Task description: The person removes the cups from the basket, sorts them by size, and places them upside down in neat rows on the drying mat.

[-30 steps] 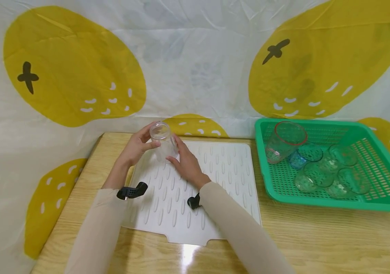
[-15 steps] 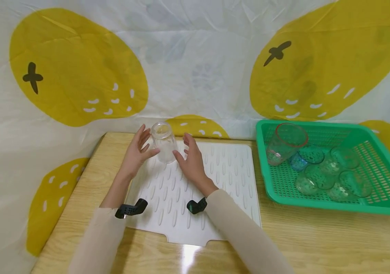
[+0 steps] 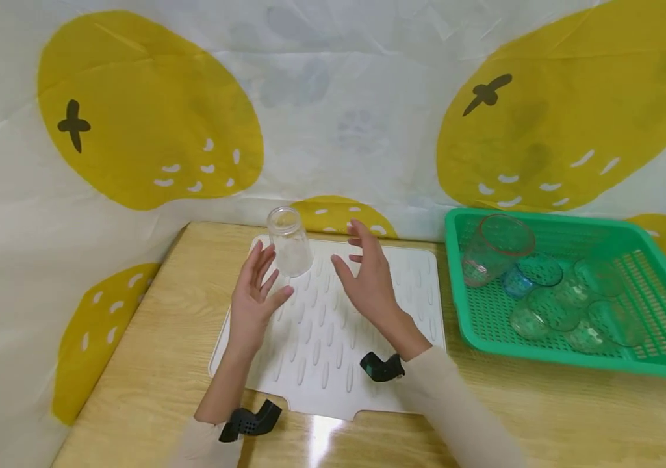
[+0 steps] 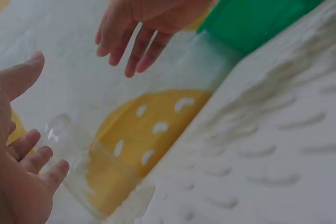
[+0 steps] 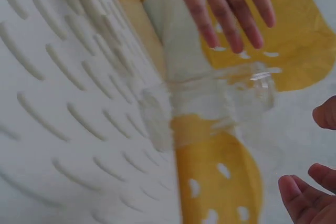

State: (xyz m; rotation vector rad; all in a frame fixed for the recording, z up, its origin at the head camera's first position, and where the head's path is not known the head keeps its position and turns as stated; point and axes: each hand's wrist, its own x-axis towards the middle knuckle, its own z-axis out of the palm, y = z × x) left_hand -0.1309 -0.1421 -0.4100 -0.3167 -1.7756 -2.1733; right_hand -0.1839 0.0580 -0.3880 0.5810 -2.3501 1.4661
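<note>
A clear drinking glass [image 3: 292, 247] stands upside down at the back left of the white ridged drying mat [image 3: 321, 351]. My left hand [image 3: 253, 302] hovers just in front of the glass, its fingers spread and loosely bent, gripping nothing. To the right, apart from the glass, my right hand [image 3: 370, 276] is held above the mat with nothing in it. The right wrist view shows the whole glass [image 5: 210, 108] with a gap between it and both hands. In the left wrist view the glass [image 4: 100, 171] is partly covered by my left fingers.
On the right of the wooden table [image 3: 151, 364] is a green plastic basket [image 3: 461, 318]. In it lean a tall red-rimmed glass [image 3: 496, 250], a blue glass [image 3: 522, 279] and several clear glasses [image 3: 543, 312]. A lemon-print cloth [image 3: 356, 149] hangs behind.
Both hands held the glass at first, then let go. The left hand has drawn back toward the front, and the right hand has moved away to the right. The glass stays on the mat.
</note>
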